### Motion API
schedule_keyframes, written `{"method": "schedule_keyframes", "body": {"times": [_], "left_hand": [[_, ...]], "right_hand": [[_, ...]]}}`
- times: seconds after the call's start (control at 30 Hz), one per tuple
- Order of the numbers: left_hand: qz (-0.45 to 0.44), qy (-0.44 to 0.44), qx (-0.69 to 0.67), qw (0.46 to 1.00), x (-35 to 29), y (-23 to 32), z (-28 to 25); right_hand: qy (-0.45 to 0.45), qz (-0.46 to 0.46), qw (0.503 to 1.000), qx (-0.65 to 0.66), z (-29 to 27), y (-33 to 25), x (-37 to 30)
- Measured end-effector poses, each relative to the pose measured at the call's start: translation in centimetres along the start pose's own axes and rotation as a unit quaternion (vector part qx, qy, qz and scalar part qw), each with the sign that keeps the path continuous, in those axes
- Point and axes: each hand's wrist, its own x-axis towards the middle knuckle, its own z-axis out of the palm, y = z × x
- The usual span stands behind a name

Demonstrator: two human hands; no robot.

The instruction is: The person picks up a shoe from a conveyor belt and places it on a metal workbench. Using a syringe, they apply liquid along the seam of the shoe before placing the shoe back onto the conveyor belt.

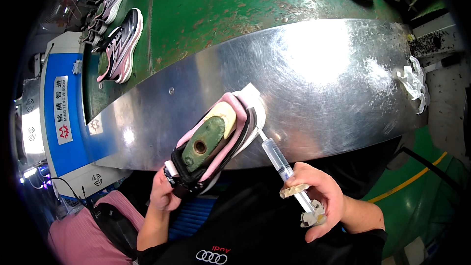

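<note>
Fingers of the right hand (321,191) are curled round a syringe (276,156), gripping it at the taped flange and plunger end. Its tip reaches the shoe's pale sole edge; whether it touches cannot be told. It looks light, stiff and smooth, with the thin tip probably its weakest part; the flange seems the surest hold.

Lower left, the left hand (164,191) grips the near end of the shoe (223,158), which is held over the near edge of the metal plate (314,118). With a hard green last (212,132) inside, the shoe likely feels heavy and stiff, though its pink collar looks soft. Firm hold on the end or sole should serve better than pinching the padding.

Farther out, crumpled paper (413,86) lies at the plate's right; beyond, shoes (125,44) stand left on the green table (211,10).
</note>
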Motion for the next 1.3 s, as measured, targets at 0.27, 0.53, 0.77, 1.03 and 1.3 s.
{"method": "schedule_keyframes", "body": {"times": [0.27,0.53,0.77,1.03,1.3], "left_hand": [[-0.089,-0.094,-0.116,0.985,-1.2,-4.0,2.4],[-0.169,-0.147,-0.218,0.950,-0.7,-5.0,4.3],[-0.228,-0.209,-0.278,0.909,0.2,-6.4,4.6],[-0.314,-0.315,-0.284,0.850,3.0,-8.3,7.9],[-0.318,-0.377,-0.198,0.847,5.8,-10.2,11.1]], "right_hand": [[-0.005,0.020,1.000,0.000,0.5,-1.9,0.2],[-0.011,0.057,0.998,0.026,1.3,-4.2,0.4],[-0.062,0.115,0.991,-0.002,1.7,-8.0,-0.5],[-0.046,0.109,0.988,-0.098,2.2,-12.6,-2.3],[-0.022,0.091,0.979,-0.183,2.2,-15.4,-4.7]]}}
